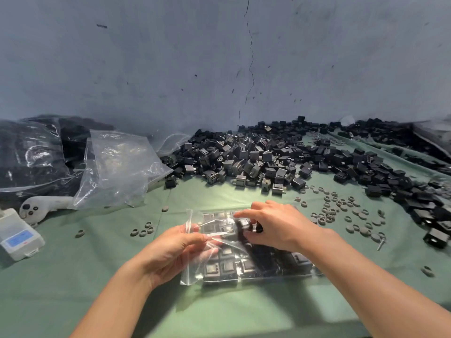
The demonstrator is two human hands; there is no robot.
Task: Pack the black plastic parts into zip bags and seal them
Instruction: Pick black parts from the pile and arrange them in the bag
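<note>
Centre frame, my left hand point(170, 252) pinches the bag point(192, 269) mouth. I cannot tell my right hand's point(275, 228) grip. The parts point(229, 267) could spill if the pinch slackens.

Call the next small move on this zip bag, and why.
Probably push the black part gripped by the right hand into line with the rows already in the zip bag; the left hand pinches the bag's left edge, steadying it.
</note>
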